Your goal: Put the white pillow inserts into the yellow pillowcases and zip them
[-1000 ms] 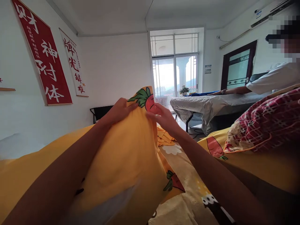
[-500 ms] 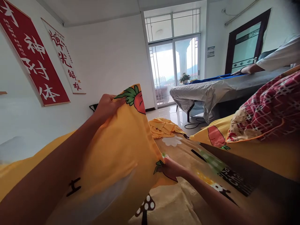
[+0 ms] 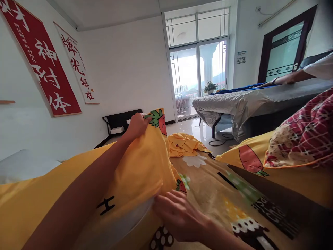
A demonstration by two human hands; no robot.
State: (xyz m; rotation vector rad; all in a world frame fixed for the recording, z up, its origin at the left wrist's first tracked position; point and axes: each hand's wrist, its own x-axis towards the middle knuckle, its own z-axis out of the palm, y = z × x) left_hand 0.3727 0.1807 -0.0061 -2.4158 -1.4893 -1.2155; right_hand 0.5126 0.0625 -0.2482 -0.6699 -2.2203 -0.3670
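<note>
A yellow pillowcase (image 3: 140,163) printed with carrots and black lettering stretches across the left and middle of the view. My left hand (image 3: 137,125) pinches its raised far corner, beside a carrot's green leaves. Lower down, my right hand (image 3: 179,215) is closed on the pillowcase's edge, at the end of an opening. White material (image 3: 130,217) shows inside that opening; its full shape is hidden. Under the cloth lies a brown printed sheet (image 3: 203,189) with mushroom and lettering patterns.
A crumpled yellow cloth (image 3: 183,144) lies just beyond the sheet. At right, a red patterned cloth (image 3: 301,135) rests on yellow carrot-print fabric (image 3: 249,158). Behind, another person's arm (image 3: 291,77) reaches over a table with a silver cover (image 3: 234,99). A cable (image 3: 221,141) lies on the floor.
My right hand has let go of the lower carrot corner and moved down and nearer to the opening's edge. My left hand has shifted right and slightly lower with its corner.
</note>
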